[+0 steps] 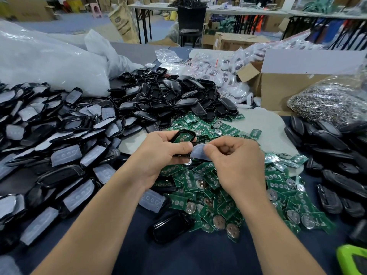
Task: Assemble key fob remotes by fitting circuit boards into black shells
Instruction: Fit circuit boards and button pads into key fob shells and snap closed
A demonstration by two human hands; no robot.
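Though piles (pixel 59 145) ring shell (pixel 183 136), near cloth (pixel 178 255) open

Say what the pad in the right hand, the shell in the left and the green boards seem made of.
Pad: likely soft silicone rubber, translucent and matte, visibly flexed.
Shell: probably hard plastic, glossy black with highlights.
Green boards: seemingly rigid laminate, green-coated, with shiny round metal discs.

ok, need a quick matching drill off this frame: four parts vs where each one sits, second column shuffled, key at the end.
Parts:
1. black shell
2. translucent button pad
3. green circuit boards
4. metal rings

Places:
A. loose heap beneath both hands
B. held in the left hand
C. bagged, far right
D. pinched by the right hand

Pairs: 1-B, 2-D, 3-A, 4-C
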